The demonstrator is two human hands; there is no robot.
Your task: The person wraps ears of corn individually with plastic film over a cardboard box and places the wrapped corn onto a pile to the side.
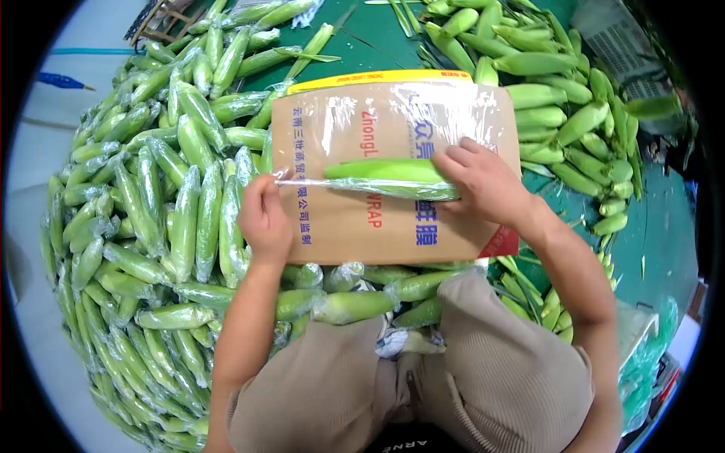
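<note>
An ear of corn in its green husk [389,171] lies across a printed cardboard sheet [317,136] in front of me. Clear plastic wrap [355,184] runs along the corn's near side. My right hand [483,177] is closed around the corn's right end. At the sheet's left edge, my left hand [266,219] pinches the pulled-out end of the wrap, apart from the corn's left tip. A yellow box edge [377,78] shows along the sheet's far side, with shiny film over the cardboard there.
Film-wrapped corn [151,196] is heaped on the left and runs under the near edge of the cardboard. Corn without visible film [540,64] is piled at the back right on the green surface [657,219]. Green plastic [657,340] lies at the lower right.
</note>
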